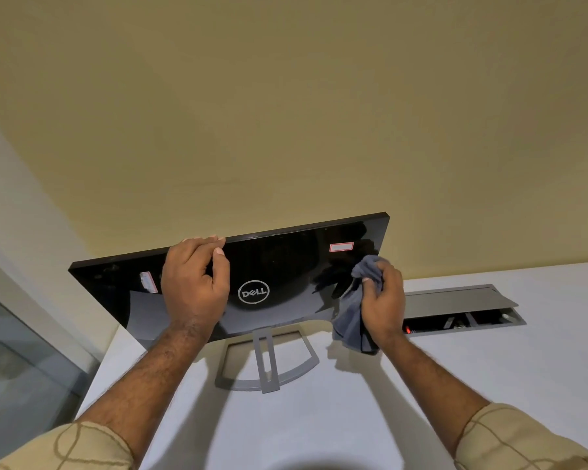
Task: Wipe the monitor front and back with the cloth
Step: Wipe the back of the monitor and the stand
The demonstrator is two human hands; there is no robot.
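The monitor [279, 266] stands on my white worktop [353, 418] with its glossy black back toward me, the round logo [254, 292] in the middle and a red-edged sticker [341, 247] near its upper right corner, another sticker [148, 282] toward the left. Its grey stand [267, 357] rests on the worktop just below the panel. My left hand [194, 283] grips the monitor's top edge, fingers curled over the rim and thumb lying on the back. My right hand [382, 303] is clenched around the grey cloth [352, 317], bunched at the panel's right side, its loose end hanging down toward the worktop. Both forearms reach forward, sleeves rolled back. To the right, a recessed cable box [462, 310] sits in the worktop with its lid raised; inside it is dark, with a small red light.
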